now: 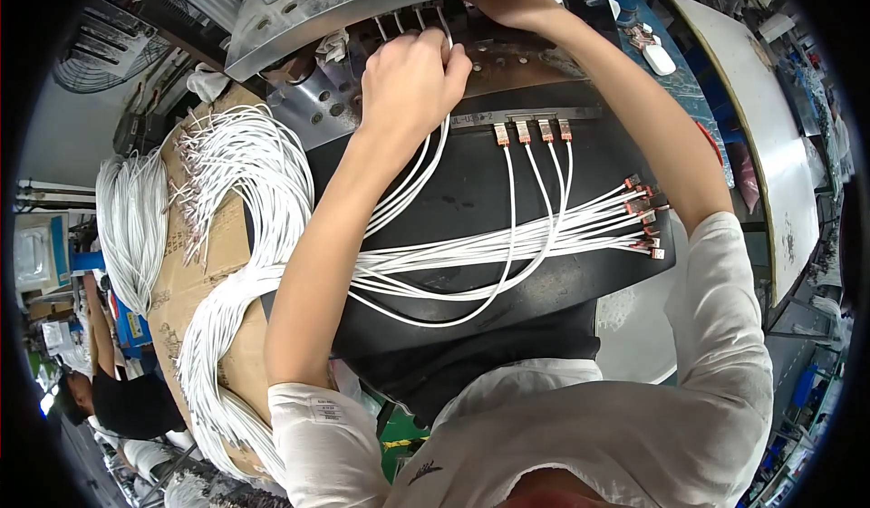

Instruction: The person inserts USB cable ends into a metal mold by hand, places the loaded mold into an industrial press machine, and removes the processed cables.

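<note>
My left hand (412, 82) reaches in beneath the thick metal plate of a machine (408, 8), its fingers curled on several white cables (441, 145). Beyond the knuckles, the cable ends run up into the machine's dark gap. To its right, my right hand (509, 8) goes under the same plate, and its fingers are hidden there. Nearer to me, a metal strip (584, 113) holds several small orange-and-clear connectors (524, 133) in a row, their white cables trailing down. A bunch of white cables (453, 252) with connector ends lies across the black work surface (598, 281).
Large bundles of white cable (231, 304) lie on cardboard (172, 345) at the left, with another coil (131, 227) beyond. A blue bench (693, 100) with a white mouse-like object (659, 59) and a white panel (770, 164) stand at the right. Another person (136, 395) is at the lower left.
</note>
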Demonstrator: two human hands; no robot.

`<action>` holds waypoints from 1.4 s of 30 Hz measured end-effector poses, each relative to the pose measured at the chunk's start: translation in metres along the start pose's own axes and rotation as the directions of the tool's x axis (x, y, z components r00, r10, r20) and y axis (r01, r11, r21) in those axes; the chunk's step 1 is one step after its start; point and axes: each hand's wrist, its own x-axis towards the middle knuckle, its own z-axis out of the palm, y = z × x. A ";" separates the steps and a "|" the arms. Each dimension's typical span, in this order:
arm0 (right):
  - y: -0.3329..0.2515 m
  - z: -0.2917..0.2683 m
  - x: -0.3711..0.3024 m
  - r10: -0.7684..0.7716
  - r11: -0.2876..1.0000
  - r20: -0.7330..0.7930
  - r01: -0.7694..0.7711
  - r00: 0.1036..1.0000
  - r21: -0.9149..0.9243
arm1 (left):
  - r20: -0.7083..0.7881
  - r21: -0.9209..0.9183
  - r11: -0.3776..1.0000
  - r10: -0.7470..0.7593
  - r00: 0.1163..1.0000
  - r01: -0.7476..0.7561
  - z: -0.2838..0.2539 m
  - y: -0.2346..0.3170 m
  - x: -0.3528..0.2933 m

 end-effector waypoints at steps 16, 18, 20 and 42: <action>-0.100 -0.146 -0.057 0.086 0.847 0.371 -0.264 0.924 0.461 | -0.176 0.479 0.853 -0.139 0.975 0.208 -0.176 -0.080 -0.104; -0.099 -0.170 -0.064 -0.018 0.878 0.470 -0.211 0.883 0.430 | -0.006 0.260 0.958 -0.121 0.993 0.118 -0.143 -0.006 -0.106; -0.088 -0.207 -0.068 -0.124 0.753 0.695 -0.389 0.708 0.531 | 0.162 0.152 0.986 -0.092 0.983 0.067 -0.138 0.032 -0.129; -0.053 -0.084 -0.019 0.351 0.721 0.521 -0.580 0.778 0.380 | 0.129 0.015 0.982 0.183 0.975 -0.187 -0.022 0.058 -0.037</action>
